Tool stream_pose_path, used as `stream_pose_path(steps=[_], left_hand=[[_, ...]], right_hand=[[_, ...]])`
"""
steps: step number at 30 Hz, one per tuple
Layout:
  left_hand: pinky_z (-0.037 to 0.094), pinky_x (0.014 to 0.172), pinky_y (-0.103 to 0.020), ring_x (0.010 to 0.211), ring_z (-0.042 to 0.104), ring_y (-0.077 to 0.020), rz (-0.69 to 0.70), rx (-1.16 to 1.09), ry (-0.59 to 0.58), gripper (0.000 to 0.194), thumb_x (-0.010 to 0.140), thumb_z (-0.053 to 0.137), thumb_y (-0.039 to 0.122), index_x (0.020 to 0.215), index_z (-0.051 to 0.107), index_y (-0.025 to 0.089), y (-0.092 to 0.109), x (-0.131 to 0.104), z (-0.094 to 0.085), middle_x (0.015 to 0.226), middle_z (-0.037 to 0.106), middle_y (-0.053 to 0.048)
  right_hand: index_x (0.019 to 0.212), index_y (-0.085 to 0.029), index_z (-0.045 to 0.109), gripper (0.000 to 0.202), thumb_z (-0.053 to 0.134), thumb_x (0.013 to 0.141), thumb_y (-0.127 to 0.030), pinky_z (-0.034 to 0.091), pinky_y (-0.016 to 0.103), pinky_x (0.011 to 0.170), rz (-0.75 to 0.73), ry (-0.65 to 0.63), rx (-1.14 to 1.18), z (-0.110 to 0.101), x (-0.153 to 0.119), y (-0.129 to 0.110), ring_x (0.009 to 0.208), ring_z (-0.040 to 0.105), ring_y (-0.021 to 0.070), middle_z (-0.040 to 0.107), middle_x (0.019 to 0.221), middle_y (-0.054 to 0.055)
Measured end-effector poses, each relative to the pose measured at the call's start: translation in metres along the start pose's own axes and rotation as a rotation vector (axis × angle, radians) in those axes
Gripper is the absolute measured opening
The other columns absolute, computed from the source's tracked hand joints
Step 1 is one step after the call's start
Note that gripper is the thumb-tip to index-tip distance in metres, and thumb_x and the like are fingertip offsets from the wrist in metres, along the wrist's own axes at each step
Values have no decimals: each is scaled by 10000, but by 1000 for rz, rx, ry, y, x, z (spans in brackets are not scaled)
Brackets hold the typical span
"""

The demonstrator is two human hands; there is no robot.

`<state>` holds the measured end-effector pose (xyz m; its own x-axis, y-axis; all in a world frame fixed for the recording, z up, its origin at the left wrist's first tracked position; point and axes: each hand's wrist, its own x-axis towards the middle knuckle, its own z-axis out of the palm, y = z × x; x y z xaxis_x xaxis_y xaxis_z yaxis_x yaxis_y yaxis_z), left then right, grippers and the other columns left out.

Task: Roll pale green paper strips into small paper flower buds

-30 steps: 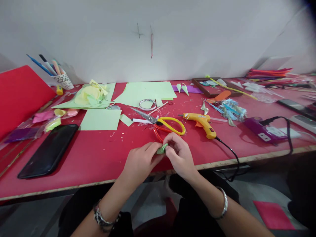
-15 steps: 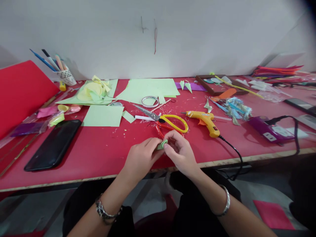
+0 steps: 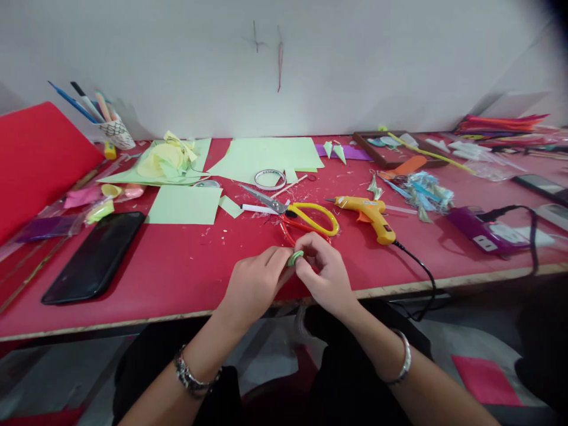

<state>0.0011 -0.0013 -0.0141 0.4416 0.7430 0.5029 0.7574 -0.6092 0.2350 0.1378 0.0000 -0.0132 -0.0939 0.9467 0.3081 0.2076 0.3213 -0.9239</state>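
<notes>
Between my fingertips, close to the table's front edge, is a small rolled piece of green paper (image 3: 295,258). My left hand (image 3: 257,281) pinches it from the left, and my right hand (image 3: 323,272) grips it from the right with thumb and bent fingers. Part of the roll is hidden by the fingers. Just beyond my hands lie scissors (image 3: 313,218) with one yellow and one red handle, blades pointing away to the left. A white pen (image 3: 260,209) lies under the blades. A yellow glue gun (image 3: 366,214) rests on its side to the right.
Light green sheets (image 3: 270,155) and a roll of tape (image 3: 270,179) lie behind the scissors. A black phone (image 3: 95,257) is at left, below a pen cup (image 3: 116,132). At right are a purple power strip (image 3: 483,231), blue tassels (image 3: 428,192) and a brown tray (image 3: 399,155).
The green paper roll has turned slightly between my fingers and shows more of its coiled end. Both hands stay in nearly the same place; the view has shifted a little.
</notes>
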Motion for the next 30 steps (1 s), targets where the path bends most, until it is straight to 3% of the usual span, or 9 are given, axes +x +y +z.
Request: stream_pose_path(steps=[6, 10, 16, 20, 25, 27, 30], left_hand=[[415, 573, -170, 635, 557, -88, -93, -332, -81, 175, 819, 494, 288, 935, 556, 171, -5, 7, -7, 770, 631, -1], [411, 571, -181, 616, 531, -88, -180, -461, -146, 211, 834, 464, 310, 977, 548, 181, -4, 10, -9, 761, 614, 6], [428, 678, -213, 767, 539, -113, -267, -616, -169, 208, 854, 418, 312, 963, 531, 177, -3, 10, -10, 854, 586, -16], [420, 585, -184, 624, 502, -86, -315, -774, -219, 230, 891, 321, 303, 897, 506, 166, 1, 10, -10, 709, 541, 11], [407, 595, -187, 640, 479, -87, -361, -748, -145, 292, 908, 267, 308, 950, 520, 168, 7, 8, -5, 707, 513, 12], [408, 631, -198, 681, 499, -92, -342, -720, -149, 296, 912, 259, 297, 979, 517, 170, 8, 8, -4, 746, 532, 4], [408, 670, -217, 737, 529, -107, -296, -668, -145, 288, 912, 263, 286, 994, 511, 166, 9, 9, -4, 809, 564, -16]], right_hand=[[686, -182, 466, 52, 479, 736, -170, 385, 201, 503, 30, 28, 75, -3, 1, 2, 539, 458, 80, 478, 612, -37], [678, -175, 470, 84, 492, 755, -200, 390, 192, 502, 30, 22, 104, -6, 2, 2, 540, 459, 73, 485, 613, -31], [682, -176, 465, 103, 494, 771, -219, 380, 197, 487, 56, -12, 134, -9, 0, 0, 519, 450, 68, 470, 608, -33], [679, -178, 462, 108, 489, 778, -214, 372, 201, 489, 26, -28, 88, -9, -2, 0, 521, 436, 68, 462, 607, -35], [684, -181, 458, 86, 480, 762, -151, 400, 212, 545, -31, 6, 16, -5, -5, 2, 583, 455, 82, 466, 643, -26], [754, -190, 463, 56, 496, 752, -145, 426, 222, 572, -78, 74, 2, -3, -6, 3, 623, 475, 90, 478, 713, -15], [882, -211, 470, 180, 546, 729, -153, 460, 256, 624, -211, 177, -72, -4, -6, 4, 698, 505, 112, 497, 836, 13]])
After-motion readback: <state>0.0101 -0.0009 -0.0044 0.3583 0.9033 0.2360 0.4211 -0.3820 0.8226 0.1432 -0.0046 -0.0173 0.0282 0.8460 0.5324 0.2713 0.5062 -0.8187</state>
